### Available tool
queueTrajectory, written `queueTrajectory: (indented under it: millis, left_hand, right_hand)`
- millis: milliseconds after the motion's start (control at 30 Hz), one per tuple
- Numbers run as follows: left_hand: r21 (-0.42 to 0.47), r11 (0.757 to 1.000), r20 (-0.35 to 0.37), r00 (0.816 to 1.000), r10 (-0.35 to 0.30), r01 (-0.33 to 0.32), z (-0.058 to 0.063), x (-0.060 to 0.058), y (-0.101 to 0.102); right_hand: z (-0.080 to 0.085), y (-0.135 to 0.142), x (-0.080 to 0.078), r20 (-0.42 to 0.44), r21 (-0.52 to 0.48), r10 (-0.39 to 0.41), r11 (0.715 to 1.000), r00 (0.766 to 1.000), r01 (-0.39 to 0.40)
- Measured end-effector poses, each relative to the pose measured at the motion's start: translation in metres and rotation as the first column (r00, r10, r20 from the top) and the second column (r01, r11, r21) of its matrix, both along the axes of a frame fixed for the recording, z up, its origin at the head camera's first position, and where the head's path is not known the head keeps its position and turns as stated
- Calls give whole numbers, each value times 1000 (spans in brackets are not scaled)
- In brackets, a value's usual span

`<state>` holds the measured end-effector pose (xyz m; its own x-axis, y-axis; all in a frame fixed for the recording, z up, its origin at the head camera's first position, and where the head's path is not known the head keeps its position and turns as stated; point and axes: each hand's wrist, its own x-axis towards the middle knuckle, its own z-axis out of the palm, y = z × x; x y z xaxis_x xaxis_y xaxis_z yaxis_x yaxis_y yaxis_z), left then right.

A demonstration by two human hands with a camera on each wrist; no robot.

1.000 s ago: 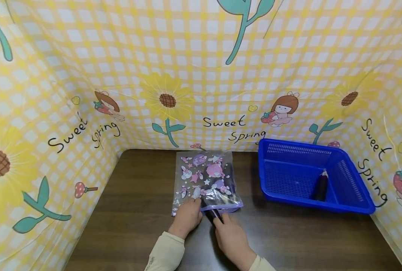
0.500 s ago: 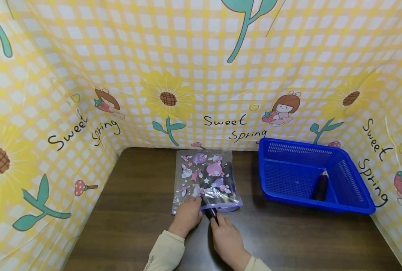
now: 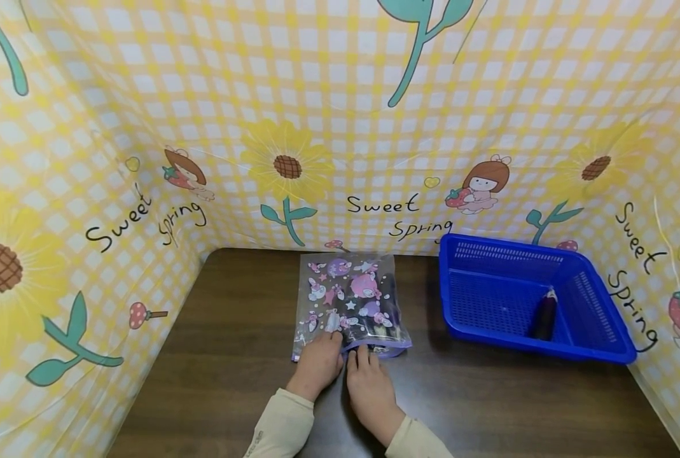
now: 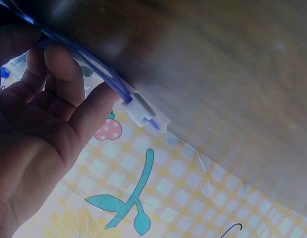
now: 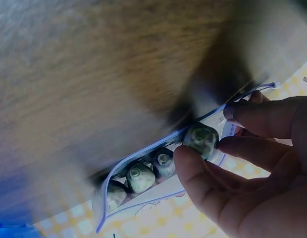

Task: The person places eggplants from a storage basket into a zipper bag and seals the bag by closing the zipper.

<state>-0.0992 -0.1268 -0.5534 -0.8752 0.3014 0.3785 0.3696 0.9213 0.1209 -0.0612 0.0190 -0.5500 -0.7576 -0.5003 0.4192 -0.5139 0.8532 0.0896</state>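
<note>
A clear zip bag (image 3: pixel 348 299) with a pink and purple cartoon print lies flat on the table, its purple-edged mouth towards me. Several eggplants lie inside; in the right wrist view their green stem ends, such as one eggplant's (image 5: pixel 140 177), show at the open mouth. My left hand (image 3: pixel 317 364) holds the bag's mouth at its left part, fingers bent at the rim (image 4: pixel 106 74). At that mouth my right hand (image 3: pixel 371 391) holds another eggplant (image 5: pixel 202 140) by its stem end, between thumb and fingers. Its body is hidden inside the bag.
To the right stands a blue plastic basket (image 3: pixel 488 299) with one dark eggplant (image 3: pixel 544 316) in it. Yellow checked cloth (image 3: pixel 328 127) encloses the brown table (image 3: pixel 231 381) at the back and sides.
My right hand has moved forward and slightly left, and the eggplant in it has slid deeper into the bag. The left hand has stayed at the bag's mouth.
</note>
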Motion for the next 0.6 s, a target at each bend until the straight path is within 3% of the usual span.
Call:
queueTrajectory:
  millis: [433,600]
  left_hand:
    - [14,1000,2,1000,0,0,-1,2,-1]
    - [15,1000,-27,1000,-4,5,-1,2,0]
  right_hand:
    - [-4,3,-6,181,45,-54,998,982,47]
    - [4,4,4,171,37,-52,998,984,47]
